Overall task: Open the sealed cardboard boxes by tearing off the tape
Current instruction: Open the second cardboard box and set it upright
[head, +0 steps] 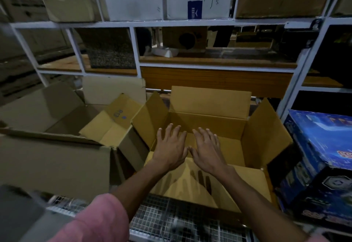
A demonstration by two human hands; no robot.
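Observation:
A brown cardboard box point(264, 142) stands in front of me with all its flaps spread outward and its inside showing. Both my hands hover side by side over its opening, palms down. My left hand point(171, 146) has its fingers straight and spread. My right hand point(206, 148) lies the same way, its thumb almost touching the left thumb. Neither hand holds anything. I see no tape on this box. The near flap point(224, 188) lies flat toward me and carries the shadows of my fingers.
A second opened cardboard box point(57, 158) sits to the left, a flap point(114, 123) marked in blue ink. A blue printed carton point(322, 163) stands at the right. White metal shelving point(122, 25) with more boxes rises behind. A wire mesh surface point(171, 220) lies below.

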